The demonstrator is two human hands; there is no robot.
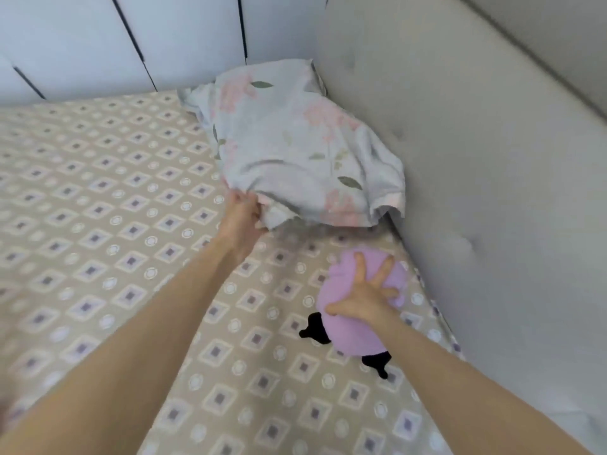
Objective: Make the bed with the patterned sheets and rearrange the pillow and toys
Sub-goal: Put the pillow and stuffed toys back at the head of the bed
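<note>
A beige sheet with a diamond and circle pattern (98,198) covers the mattress. In the far right corner lies a pillow in a pale floral case (289,146), its near end lifted off the bed. My left hand (243,211) grips that near edge of the pillow. Nearer to me, beside the headboard, a purple plush toy with black limbs (348,336) lies on the sheet. My right hand (364,297) holds the toy from above, fingers spread and curled over its body.
A grey padded headboard (476,175) runs along the right side of the bed. White wardrobe panels with dark gaps (131,37) stand behind the far edge. The patterned sheet stretches wide to the left.
</note>
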